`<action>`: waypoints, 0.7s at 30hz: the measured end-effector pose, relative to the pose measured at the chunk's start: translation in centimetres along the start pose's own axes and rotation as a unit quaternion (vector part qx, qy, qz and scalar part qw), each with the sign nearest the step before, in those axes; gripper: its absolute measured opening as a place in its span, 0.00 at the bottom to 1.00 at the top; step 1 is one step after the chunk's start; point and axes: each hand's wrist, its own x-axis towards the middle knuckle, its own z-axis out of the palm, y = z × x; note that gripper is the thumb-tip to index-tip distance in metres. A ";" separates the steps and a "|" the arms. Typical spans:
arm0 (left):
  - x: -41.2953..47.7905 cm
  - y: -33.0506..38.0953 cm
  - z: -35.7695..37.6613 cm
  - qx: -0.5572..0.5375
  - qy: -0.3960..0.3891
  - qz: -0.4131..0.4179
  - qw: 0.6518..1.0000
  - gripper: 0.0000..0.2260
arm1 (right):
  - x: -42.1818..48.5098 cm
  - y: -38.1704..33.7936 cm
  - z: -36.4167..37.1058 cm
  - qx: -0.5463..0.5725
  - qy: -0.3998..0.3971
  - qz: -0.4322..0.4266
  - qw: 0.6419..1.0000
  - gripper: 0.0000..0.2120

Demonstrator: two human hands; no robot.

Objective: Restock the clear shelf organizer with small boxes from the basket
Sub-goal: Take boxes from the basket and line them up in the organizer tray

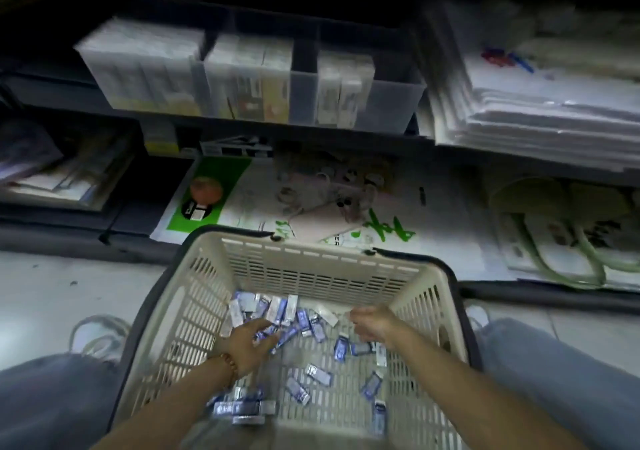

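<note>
Head view: one cream basket (pixel 311 266) on the floor (pixel 52 293) holds loose small boxes (pixel 318 375), roughly two dozen; blur prevents an exact count. One clear organizer (pixel 398 99) sits on the shelf (pixel 363 136) beyond the basket's far rim, showing three blocks of upright stock (pixel 249 75). Two hands are inside the basket: left hand (pixel 247 344) spread, fingers on boxes near the left wall; right hand (pixel 372 323) curled near the right wall, contents cannot be told
</note>
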 end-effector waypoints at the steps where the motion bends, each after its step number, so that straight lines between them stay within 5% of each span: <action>1: 0.8 -0.4 0.7 -0.020 0.012 -0.011 1.000 0.19 | 1.0 0.7 0.6 0.003 0.016 -0.011 1.000 0.20; 6: 5.2 -0.1 2.6 -0.141 0.046 -0.050 0.988 0.18 | 4.9 2.5 4.0 0.008 0.059 -0.050 0.997 0.25; 16: 10.4 0.5 4.5 0.030 0.087 -0.046 0.995 0.22 | 6.9 4.3 8.6 -0.068 0.176 -0.109 0.976 0.13; 21: 10.8 0.3 4.9 0.048 0.098 -0.045 0.993 0.22 | 7.1 4.3 9.4 -0.069 0.181 -0.108 0.975 0.15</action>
